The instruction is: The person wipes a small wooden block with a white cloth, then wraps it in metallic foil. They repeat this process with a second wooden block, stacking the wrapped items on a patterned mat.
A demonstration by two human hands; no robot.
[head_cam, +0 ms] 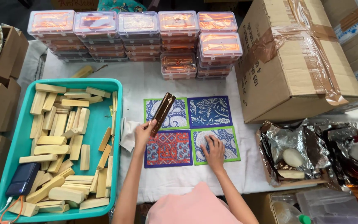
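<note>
My left hand (143,133) has its grip closed around the lower end of a flat, glossy brown strip (163,108) that tilts up over the green-edged paisley square (166,113) at the centre of the frame. My right hand (214,150) lies flat and open, fingers spread, holding nothing, pressed on the green-bordered blue-and-white square (218,143) at lower right of four patterned squares. Beside them sit a deep blue leaf-print square (210,111) and a red and blue square (168,148), all flat on the white cloth-covered bench (146,85). At left a turquoise plastic tray (100,128) holds pale, smooth wooden blocks (59,124). Clear lidded boxes (179,25) stack along the top.
</note>
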